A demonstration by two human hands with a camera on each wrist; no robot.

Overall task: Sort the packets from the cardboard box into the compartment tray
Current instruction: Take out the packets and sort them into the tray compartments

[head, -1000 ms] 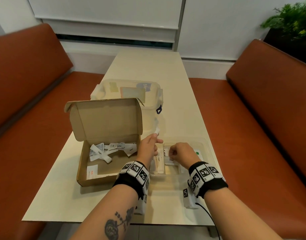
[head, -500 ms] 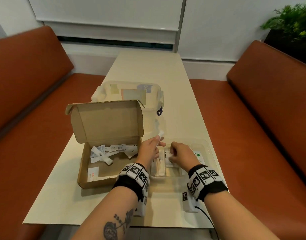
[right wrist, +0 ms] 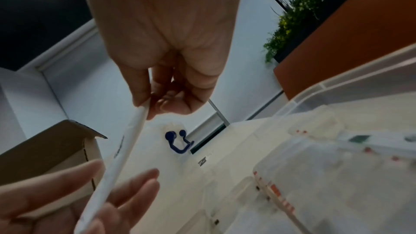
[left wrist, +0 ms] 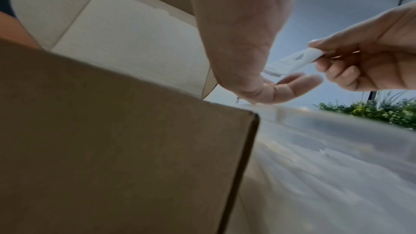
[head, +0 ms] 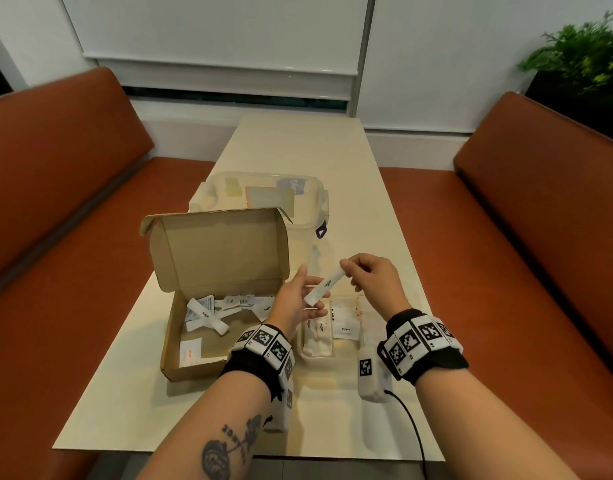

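My right hand [head: 374, 282] pinches the sugar stick's [head: 324, 285] far end above the compartment tray [head: 315, 355]. Left hand [head: 298, 303] spread, fingers under its near end. Cardboard box [head: 208, 306] open near tabletop's left edge.

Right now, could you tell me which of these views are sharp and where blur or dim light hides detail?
Head view: sharp enough to read "Sugar" on the sugar stick, with wide-angle bending at the edges. Left wrist view: the cardboard box fills the frame, dim and soft, and the compartment tray is smeared. Right wrist view: the left hand is blurred, and the right hand is in shadow.
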